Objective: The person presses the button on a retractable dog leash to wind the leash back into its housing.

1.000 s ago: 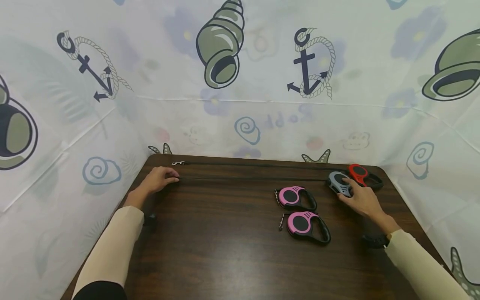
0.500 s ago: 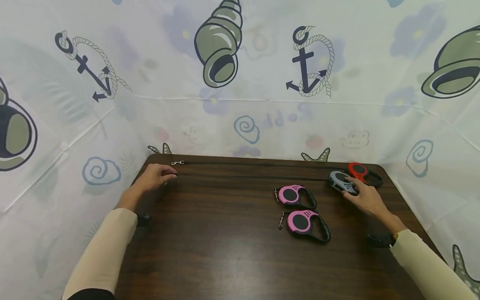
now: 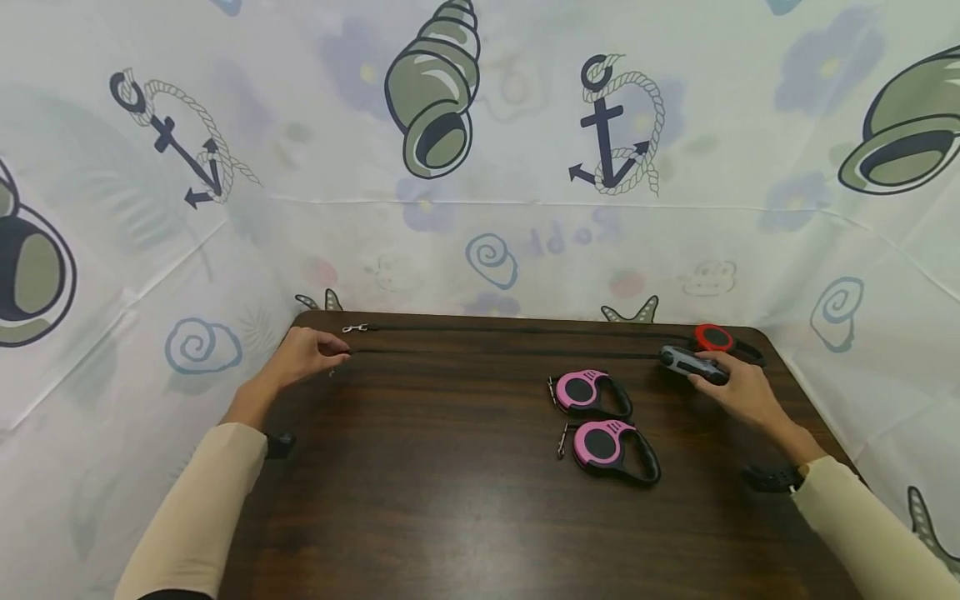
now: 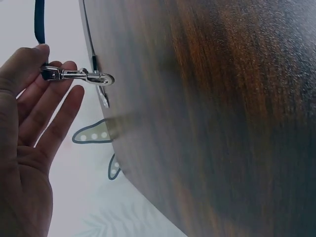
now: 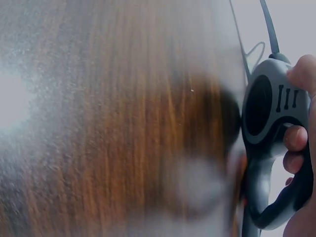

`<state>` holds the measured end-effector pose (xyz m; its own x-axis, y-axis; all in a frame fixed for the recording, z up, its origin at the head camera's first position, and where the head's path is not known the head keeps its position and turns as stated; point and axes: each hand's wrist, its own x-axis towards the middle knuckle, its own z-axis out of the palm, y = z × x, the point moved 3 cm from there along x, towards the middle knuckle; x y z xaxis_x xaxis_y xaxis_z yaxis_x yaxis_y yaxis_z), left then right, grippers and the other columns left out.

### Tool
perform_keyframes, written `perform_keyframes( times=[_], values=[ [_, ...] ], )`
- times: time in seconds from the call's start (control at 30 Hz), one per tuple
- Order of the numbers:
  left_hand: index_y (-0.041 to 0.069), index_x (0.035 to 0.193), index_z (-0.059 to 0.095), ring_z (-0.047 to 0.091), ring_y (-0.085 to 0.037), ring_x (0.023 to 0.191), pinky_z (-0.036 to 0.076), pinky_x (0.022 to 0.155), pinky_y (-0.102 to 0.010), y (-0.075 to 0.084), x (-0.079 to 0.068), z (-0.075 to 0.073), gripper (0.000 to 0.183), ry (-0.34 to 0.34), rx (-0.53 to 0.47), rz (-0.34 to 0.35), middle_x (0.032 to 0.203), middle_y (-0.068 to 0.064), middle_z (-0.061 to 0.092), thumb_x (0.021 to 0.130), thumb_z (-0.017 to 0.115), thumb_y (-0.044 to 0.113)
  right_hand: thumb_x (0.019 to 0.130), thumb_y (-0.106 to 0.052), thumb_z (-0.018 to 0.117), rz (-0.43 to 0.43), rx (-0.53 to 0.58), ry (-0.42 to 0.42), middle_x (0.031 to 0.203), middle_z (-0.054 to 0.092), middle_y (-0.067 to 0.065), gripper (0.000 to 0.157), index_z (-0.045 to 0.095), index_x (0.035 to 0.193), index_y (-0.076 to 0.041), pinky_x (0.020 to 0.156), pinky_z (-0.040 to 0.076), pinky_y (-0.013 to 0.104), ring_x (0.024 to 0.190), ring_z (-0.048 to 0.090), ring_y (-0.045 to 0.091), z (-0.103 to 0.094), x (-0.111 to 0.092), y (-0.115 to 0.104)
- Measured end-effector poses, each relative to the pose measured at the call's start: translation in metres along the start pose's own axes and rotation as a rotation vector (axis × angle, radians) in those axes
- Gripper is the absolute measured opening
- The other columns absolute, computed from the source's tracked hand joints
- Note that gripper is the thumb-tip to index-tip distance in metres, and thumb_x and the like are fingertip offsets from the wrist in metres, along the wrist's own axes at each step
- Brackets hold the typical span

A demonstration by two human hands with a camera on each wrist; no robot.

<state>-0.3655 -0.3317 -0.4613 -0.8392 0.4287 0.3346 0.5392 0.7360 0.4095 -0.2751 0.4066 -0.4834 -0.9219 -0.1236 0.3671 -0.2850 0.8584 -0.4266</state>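
My left hand (image 3: 303, 360), at the table's far left, pinches the black strap (image 4: 39, 22) of a grey retractable dog leash between thumb and fingers. Its silver snap clip (image 4: 81, 75) sticks out past the fingertips in the left wrist view. The strap runs stretched across the table to the grey leash case (image 3: 678, 360) at the right. That case stands tipped up on its edge, gripped by my right hand (image 3: 742, 396). In the right wrist view, the thumb lies on its grey shell (image 5: 281, 74) and fingers curl through the black handle (image 5: 266, 217).
A red leash (image 3: 712, 337) lies behind the grey one, its strap (image 3: 487, 331) drawn along the back edge to a silver clip (image 3: 356, 328). Two pink leashes, one (image 3: 577, 389) behind the other (image 3: 598, 443), lie right of centre. Patterned cloth walls (image 3: 525, 167) enclose the table (image 3: 450, 517).
My right hand has tipped the grey leash case from lying flat up onto its edge. My left hand has drawn slightly to the left with the strap end. The other leashes stay put.
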Motion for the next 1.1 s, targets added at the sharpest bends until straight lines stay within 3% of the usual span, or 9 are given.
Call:
perform_keyframes(
  times=[0.1,0.3,0.5,0.7,0.8,0.87,0.93,1.0,1.1],
  values=[
    [0.002,0.092,0.083,0.074,-0.014,0.069,0.054,0.062,-0.023,0.002,0.0,-0.001,0.009,-0.01,-0.012,0.008,0.081,-0.006,0.08,0.084,0.086,0.005,0.094,-0.027,0.082,0.006,-0.006,0.009,0.081,0.065,0.012,0.048,0.069,0.129,0.002,0.054,0.033,0.028,0.056,0.041,0.01,-0.005,0.0,-0.001],
    [0.0,0.094,0.083,0.075,-0.017,0.069,0.055,0.062,-0.023,0.008,0.0,-0.004,0.011,-0.044,-0.013,0.013,0.081,-0.008,0.08,0.083,0.085,0.002,0.094,-0.028,0.083,0.049,0.015,0.018,0.063,0.041,-0.004,0.043,0.073,0.124,0.001,0.052,0.031,0.028,0.052,0.033,0.01,-0.013,0.0,-0.003],
    [0.003,0.096,0.083,0.074,-0.02,0.073,0.056,0.066,-0.032,0.012,-0.001,-0.007,0.015,-0.082,0.043,0.007,0.086,-0.008,0.081,0.081,0.086,0.001,0.096,-0.033,0.081,0.113,0.076,-0.007,0.066,0.049,0.0,0.045,0.073,0.122,0.003,0.051,0.033,0.029,0.052,0.037,0.012,-0.022,-0.002,-0.005],
    [0.004,0.097,0.083,0.075,-0.022,0.079,0.057,0.07,-0.034,0.008,-0.003,-0.008,0.016,-0.091,0.02,0.028,0.088,-0.007,0.081,0.082,0.086,0.0,0.096,-0.037,0.08,0.151,0.124,-0.047,0.053,0.037,-0.006,0.046,0.074,0.122,0.001,0.045,0.033,0.03,0.044,0.03,0.01,-0.029,-0.004,0.0],
    [0.004,0.098,0.082,0.075,-0.022,0.08,0.056,0.07,-0.032,0.007,-0.004,-0.008,0.017,-0.083,-0.013,0.029,0.089,-0.007,0.081,0.082,0.086,-0.001,0.096,-0.039,0.08,0.163,0.128,-0.053,0.067,0.06,0.006,0.048,0.075,0.124,0.0,0.052,0.037,0.029,0.051,0.038,0.011,-0.034,-0.005,0.002],
    [0.004,0.098,0.082,0.075,-0.02,0.08,0.056,0.07,-0.03,0.007,-0.005,-0.009,0.017,-0.069,-0.03,0.032,0.089,-0.007,0.081,0.081,0.085,-0.002,0.097,-0.039,0.079,0.174,0.136,-0.058,0.09,0.072,0.018,0.048,0.075,0.124,0.0,0.058,0.041,0.026,0.063,0.048,0.009,-0.037,-0.007,0.002],
    [0.004,0.097,0.082,0.074,-0.018,0.08,0.056,0.07,-0.028,0.006,-0.006,-0.009,0.018,-0.054,-0.043,0.035,0.088,-0.006,0.081,0.081,0.086,-0.003,0.097,-0.039,0.078,0.188,0.148,-0.067,0.117,0.073,0.024,0.047,0.075,0.124,-0.001,0.066,0.043,0.024,0.078,0.053,0.008,-0.04,-0.008,0.003],
    [0.004,0.096,0.082,0.074,-0.014,0.079,0.056,0.07,-0.027,0.006,-0.007,-0.01,0.018,-0.041,-0.05,0.035,0.088,-0.006,0.081,0.08,0.086,-0.003,0.098,-0.039,0.077,0.204,0.167,-0.084,0.123,0.071,0.023,0.045,0.075,0.124,-0.002,0.07,0.043,0.023,0.087,0.054,0.007,-0.043,-0.009,0.003],
    [0.005,0.097,0.082,0.073,-0.01,0.08,0.055,0.071,-0.024,0.007,-0.01,-0.013,0.019,-0.037,-0.061,0.024,0.088,-0.005,0.081,0.08,0.087,-0.004,0.1,-0.035,0.075,0.201,0.189,-0.103,0.115,0.073,0.009,0.042,0.075,0.124,-0.002,0.071,0.043,0.023,0.088,0.052,0.007,-0.048,-0.011,0.003]
  ],
)
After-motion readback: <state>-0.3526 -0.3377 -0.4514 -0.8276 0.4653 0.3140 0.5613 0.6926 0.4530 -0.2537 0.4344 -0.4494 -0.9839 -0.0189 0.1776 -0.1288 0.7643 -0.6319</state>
